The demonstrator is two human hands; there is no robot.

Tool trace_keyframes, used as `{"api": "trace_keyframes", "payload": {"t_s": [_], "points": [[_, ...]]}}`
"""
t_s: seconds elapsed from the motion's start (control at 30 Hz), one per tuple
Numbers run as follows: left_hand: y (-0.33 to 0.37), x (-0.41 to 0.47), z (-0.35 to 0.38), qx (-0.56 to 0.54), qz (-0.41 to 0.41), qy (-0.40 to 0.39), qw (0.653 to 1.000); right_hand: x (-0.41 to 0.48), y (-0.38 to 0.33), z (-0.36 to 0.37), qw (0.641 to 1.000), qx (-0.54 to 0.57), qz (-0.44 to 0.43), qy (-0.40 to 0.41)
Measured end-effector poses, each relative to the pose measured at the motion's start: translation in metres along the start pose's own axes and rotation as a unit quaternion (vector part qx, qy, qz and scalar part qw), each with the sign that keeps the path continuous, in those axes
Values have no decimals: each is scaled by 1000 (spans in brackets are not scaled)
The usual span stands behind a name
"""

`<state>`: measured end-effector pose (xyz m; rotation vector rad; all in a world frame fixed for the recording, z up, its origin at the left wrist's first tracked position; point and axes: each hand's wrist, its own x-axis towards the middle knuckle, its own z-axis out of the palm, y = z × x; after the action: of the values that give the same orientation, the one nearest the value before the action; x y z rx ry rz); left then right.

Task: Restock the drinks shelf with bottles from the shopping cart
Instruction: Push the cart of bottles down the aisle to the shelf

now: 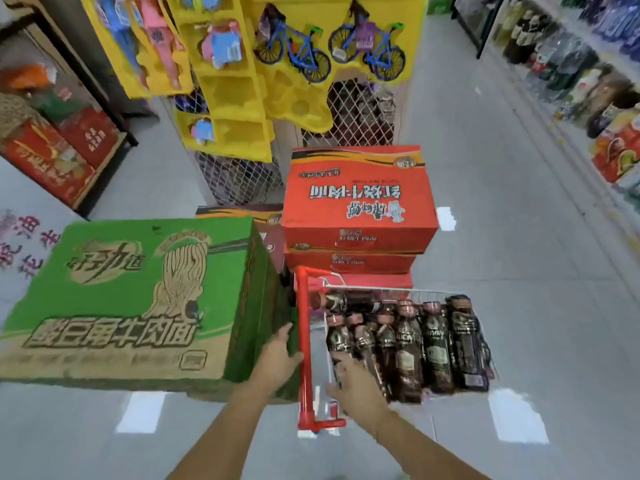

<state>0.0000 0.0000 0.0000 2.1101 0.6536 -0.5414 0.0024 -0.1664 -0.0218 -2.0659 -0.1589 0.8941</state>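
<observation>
A small wire shopping cart with a red handle bar stands on the floor in front of me. Several dark drink bottles with brown labels lie side by side in its basket, and one more lies crosswise at the far end. My left hand rests flat against the left side of the red bar, fingers stretched out and thumb touching the bar. My right hand reaches into the basket with fingers spread over the near end of the leftmost bottle, which still lies in the row. The drinks shelf runs along the right.
A big green noodle carton sits tight against the cart's left side. Stacked red cartons stand just beyond the cart. Behind them is a mesh rack with yellow toy trays and toy bikes. Grey tiled floor lies between cart and shelf.
</observation>
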Motion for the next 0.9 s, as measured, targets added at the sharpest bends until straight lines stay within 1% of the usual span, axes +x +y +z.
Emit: {"api": "trace_keyframes", "payload": {"t_s": [0.1, 0.27, 0.33, 0.37, 0.4, 0.43, 0.5, 0.57, 0.67, 0.77, 0.83, 0.9], "points": [[-19, 41, 15, -15, 20, -15, 1000, 26, 14, 46, 996, 91, 15, -13], [-38, 85, 27, -48, 62, -23, 997, 55, 38, 95, 996, 86, 13, 26], [-41, 88, 29, -28, 79, -19, 996, 58, 42, 99, 996, 86, 3, 36], [-43, 86, 30, -1, 95, -14, 995, 58, 44, 99, 995, 86, -6, 40], [-47, 85, 31, 57, 121, -4, 991, 56, 46, 97, 995, 87, -12, 39], [-51, 85, 32, 143, 148, 12, 979, 54, 48, 94, 996, 85, -16, 35], [-53, 83, 30, 286, 215, 45, 933, 47, 55, 87, 997, 69, -12, 23], [-54, 80, 30, 356, 294, 60, 885, 34, 67, 78, 999, 43, -9, 15], [-55, 81, 39, 385, 375, 26, 843, 4, 95, 60, 1000, -4, 1, 13], [-39, 83, 60, 388, 428, -24, 816, -37, 132, 35, 999, -41, 28, 3], [-27, 78, 83, 389, 469, -34, 792, -63, 155, 10, 996, -83, 38, 1], [-22, 68, 111, 370, 499, -39, 783, -87, 172, -20, 991, -129, 45, 11]]}}
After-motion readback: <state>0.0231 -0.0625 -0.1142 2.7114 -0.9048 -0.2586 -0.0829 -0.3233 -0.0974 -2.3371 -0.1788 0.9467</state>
